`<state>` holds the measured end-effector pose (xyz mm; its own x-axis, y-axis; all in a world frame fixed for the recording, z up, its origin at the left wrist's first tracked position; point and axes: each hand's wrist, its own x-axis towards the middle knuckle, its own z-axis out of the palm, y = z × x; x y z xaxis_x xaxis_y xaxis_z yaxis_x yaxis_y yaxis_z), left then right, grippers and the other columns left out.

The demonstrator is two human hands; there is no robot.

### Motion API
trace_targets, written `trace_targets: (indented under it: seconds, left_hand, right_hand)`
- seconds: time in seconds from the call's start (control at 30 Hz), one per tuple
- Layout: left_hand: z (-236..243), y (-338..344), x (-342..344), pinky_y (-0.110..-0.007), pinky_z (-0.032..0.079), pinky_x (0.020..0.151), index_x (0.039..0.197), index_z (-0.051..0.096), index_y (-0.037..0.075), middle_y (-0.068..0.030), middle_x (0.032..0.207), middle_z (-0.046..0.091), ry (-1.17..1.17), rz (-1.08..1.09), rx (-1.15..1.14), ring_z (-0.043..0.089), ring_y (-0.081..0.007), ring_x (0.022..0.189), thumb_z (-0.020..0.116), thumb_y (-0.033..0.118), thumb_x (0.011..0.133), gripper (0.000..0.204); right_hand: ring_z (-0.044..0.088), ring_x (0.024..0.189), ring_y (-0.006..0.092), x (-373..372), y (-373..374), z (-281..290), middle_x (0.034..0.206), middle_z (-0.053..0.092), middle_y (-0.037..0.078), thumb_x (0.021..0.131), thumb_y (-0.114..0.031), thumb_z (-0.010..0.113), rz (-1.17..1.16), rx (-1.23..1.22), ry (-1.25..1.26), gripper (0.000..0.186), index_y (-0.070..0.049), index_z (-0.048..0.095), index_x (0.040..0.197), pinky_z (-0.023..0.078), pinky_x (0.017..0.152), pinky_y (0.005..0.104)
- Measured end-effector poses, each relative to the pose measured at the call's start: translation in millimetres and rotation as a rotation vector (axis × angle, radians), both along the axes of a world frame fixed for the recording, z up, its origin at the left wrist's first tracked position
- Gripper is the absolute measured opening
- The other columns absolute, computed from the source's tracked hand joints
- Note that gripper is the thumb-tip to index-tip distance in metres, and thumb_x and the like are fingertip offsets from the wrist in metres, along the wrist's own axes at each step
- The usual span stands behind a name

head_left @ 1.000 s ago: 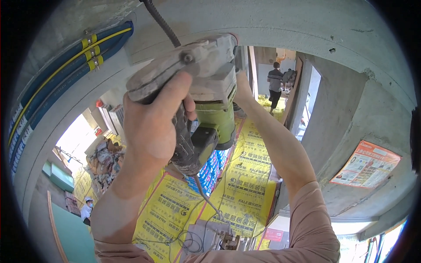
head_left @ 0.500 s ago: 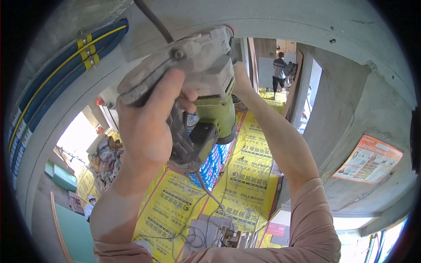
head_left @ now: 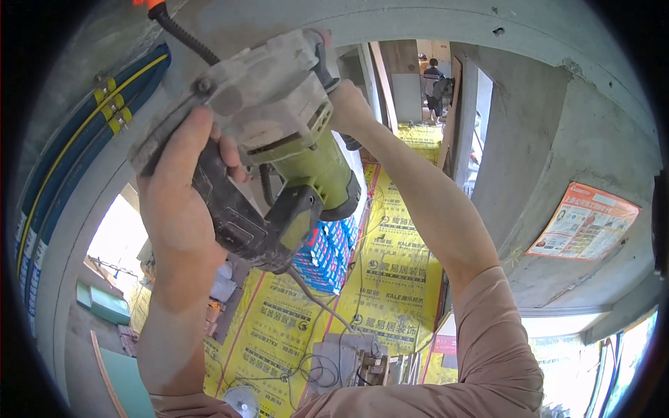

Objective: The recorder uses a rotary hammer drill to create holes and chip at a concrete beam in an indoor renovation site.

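Power tool [head_left: 275, 118] held up against grey concrete [head_left: 258, 21], tilted — left to right: black handle [head_left: 226, 209], dusty grey housing [head_left: 261, 90], green body [head_left: 324, 171]. Left hand [head_left: 178, 188]: thumb pointing up, fingers [head_left: 232, 152] curled round the handle. Right hand [head_left: 350, 108]: forearm [head_left: 425, 195] slanting up leftward — fingers partly hidden, gripping the tool's right side.

I've got the floor [head_left: 275, 331] below me, covered in yellow printed sheeting [head_left: 401, 272] that runs to the far end. On it, middle: stack of blue packs [head_left: 324, 258], upper part hidden from me. Nearer me, flat grey sheet [head_left: 329, 348]; thin dark cable [head_left: 317, 381] lies looped over the yellow beside it. Metal-looking gear [head_left: 373, 366] at the grey sheet's right, kind unclear. Near left, round pale thing [head_left: 242, 400], cut off by the edge.
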<state>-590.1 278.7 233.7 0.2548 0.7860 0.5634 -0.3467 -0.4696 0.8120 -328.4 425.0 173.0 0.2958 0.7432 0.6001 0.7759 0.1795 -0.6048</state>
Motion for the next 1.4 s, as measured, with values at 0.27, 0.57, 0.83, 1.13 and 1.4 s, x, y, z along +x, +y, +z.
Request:
trace_targets:
  seconds: [0.27, 0.57, 0.83, 1.13, 1.4]
  left_hand:
    - [-7.0, -6.0, 7.9, -0.031, 0.044, 0.065, 0.097, 0.058, 0.005, -0.0052, 0.080, 0.056, -0.052, 0.040, 0.019, 0.055, -0.0154, 0.071, 0.060, 0.024, 0.096, 0.019]
    - [-1.6, 5.4, 8.9, -0.029, 0.042, 0.068, 0.093, 0.055, 0.008, -0.0044, 0.077, 0.053, -0.068, -0.080, -0.101, 0.051, -0.0157, 0.071, 0.057, 0.027, 0.098, 0.019]
    - [3.1, -0.7, -9.3, -0.028, 0.044, 0.068, 0.097, 0.051, 0.008, -0.0029, 0.077, 0.049, 0.026, -0.202, -0.028, 0.048, -0.0138, 0.069, 0.053, 0.028, 0.101, 0.020]
    - [8.4, -7.0, 0.5, -0.031, 0.046, 0.063, 0.094, 0.058, 0.007, -0.0046, 0.078, 0.057, 0.013, 0.010, 0.006, 0.052, -0.0159, 0.064, 0.062, 0.025, 0.095, 0.018]
    - [10.7, -0.9, -28.4, -0.030, 0.045, 0.053, 0.095, 0.059, 0.006, -0.0049, 0.071, 0.056, 0.042, -0.106, 0.011, 0.053, -0.0152, 0.057, 0.066, 0.017, 0.089, 0.015]
  right_hand:
    - [0.066, 0.101, 0.0409, 1.8, 2.7, -2.0, 0.101, 0.069, 0.027, 0.082, -0.041, 0.066, -0.034, 0.017, -0.045, 0.047, 0.004, 0.069, 0.098, 0.053, 0.086, 0.0475]
    - [0.068, 0.099, 0.0393, -1.4, -10.3, 8.6, 0.102, 0.070, 0.024, 0.080, -0.032, 0.064, -0.033, 0.006, 0.058, 0.039, 0.002, 0.071, 0.097, 0.054, 0.085, 0.0454]
    - [0.068, 0.098, 0.0386, -21.0, -31.7, 17.3, 0.102, 0.070, 0.023, 0.078, -0.026, 0.062, 0.031, -0.086, 0.218, 0.034, 0.001, 0.071, 0.097, 0.055, 0.085, 0.0448]
    - [0.067, 0.101, 0.0392, -17.5, -6.2, 8.4, 0.102, 0.070, 0.024, 0.079, -0.033, 0.066, -0.004, 0.026, 0.063, 0.039, 0.002, 0.070, 0.097, 0.054, 0.085, 0.0468]
    - [0.066, 0.104, 0.0401, -50.2, -32.8, 8.8, 0.109, 0.068, 0.024, 0.078, -0.027, 0.069, -0.137, -0.023, 0.222, 0.038, -0.001, 0.069, 0.105, 0.053, 0.087, 0.0485]
